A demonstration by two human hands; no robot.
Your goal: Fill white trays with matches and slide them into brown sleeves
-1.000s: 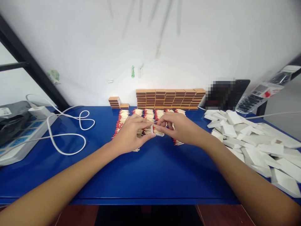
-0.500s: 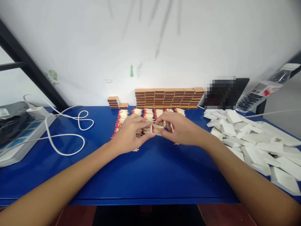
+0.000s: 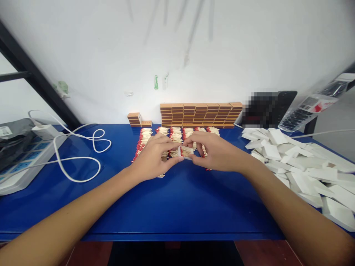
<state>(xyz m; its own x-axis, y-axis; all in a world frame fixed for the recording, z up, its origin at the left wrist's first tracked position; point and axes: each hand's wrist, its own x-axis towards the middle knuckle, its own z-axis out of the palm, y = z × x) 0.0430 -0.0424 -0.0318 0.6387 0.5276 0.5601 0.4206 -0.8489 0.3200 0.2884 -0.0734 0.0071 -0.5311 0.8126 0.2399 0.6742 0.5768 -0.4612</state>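
Observation:
A small white matchbox tray [image 3: 179,152] with red-headed matches [image 3: 186,150] inside lies between my two hands, above the blue table. The thumb and fingers of my left hand [image 3: 154,157] are closed on its left end. My right hand [image 3: 212,151] is curled at the right end, its thumb at the near right corner and its index finger reaching over the far side. Rows of loose matches [image 3: 142,140] with red heads lie on the table just behind and beneath both hands, which partly hide them.
Stacked brown matchboxes [image 3: 199,115] stand along the wall, with a smaller stack [image 3: 134,119] to their left. White empty trays [image 3: 299,162] are heaped at right, near a clear plastic bottle [image 3: 307,105] and a dark device [image 3: 287,105]. A white cable [image 3: 80,159] loops beside a power strip [image 3: 30,162].
The right thumb and fingertips have shifted slightly off the tray's right end, so more of the tray and its matches shows. The left hand keeps its grip.

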